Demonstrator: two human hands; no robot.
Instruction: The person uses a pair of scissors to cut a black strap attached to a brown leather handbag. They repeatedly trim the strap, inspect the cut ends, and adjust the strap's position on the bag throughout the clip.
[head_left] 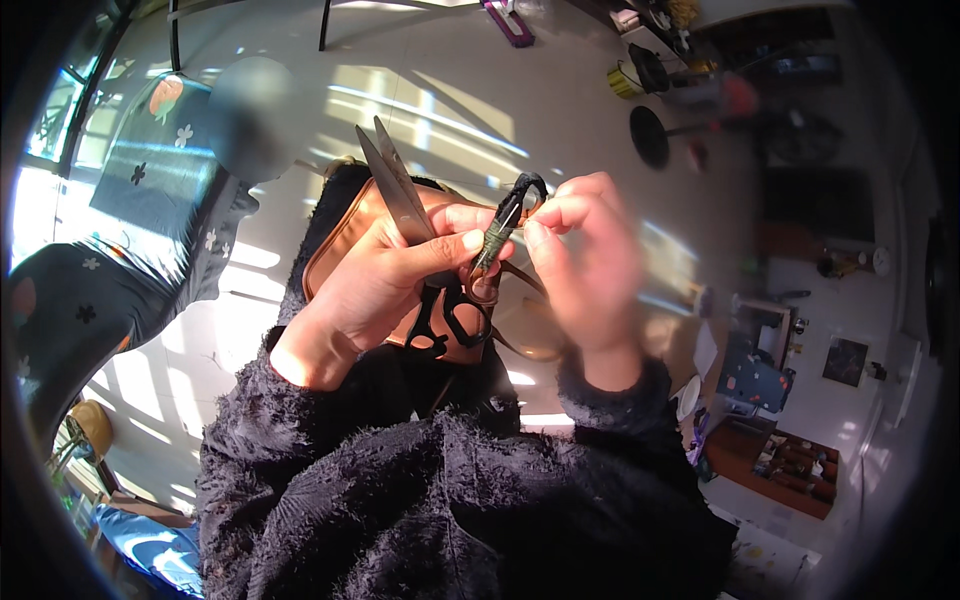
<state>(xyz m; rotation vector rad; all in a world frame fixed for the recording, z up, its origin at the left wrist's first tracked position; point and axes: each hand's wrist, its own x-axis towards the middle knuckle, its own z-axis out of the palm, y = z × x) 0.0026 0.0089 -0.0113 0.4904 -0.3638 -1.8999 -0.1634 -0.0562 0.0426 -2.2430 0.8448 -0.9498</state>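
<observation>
My left hand (350,290) is closed around a pair of scissors (392,188), with the long blades pointing up and away and the black handles hanging below the palm. Its thumb and fingers also pinch a short strap (496,238) wrapped in dark green thread, with a black loop at its upper end. Beside that loop, my right hand (590,260) pinches its thumb and forefinger together. Whatever lies between those fingertips is too fine to make out, and the hand is slightly blurred. Under both hands a brown leather bag (335,245) with dark edging rests on my lap.
A grey-green flower-patterned cover (140,220) drapes over furniture at the left. Below it stands a tan rounded object (92,430). To the right are a brown compartmented drawer (800,470) and a dark round-topped stand (650,138). Sunlight stripes the tiled floor.
</observation>
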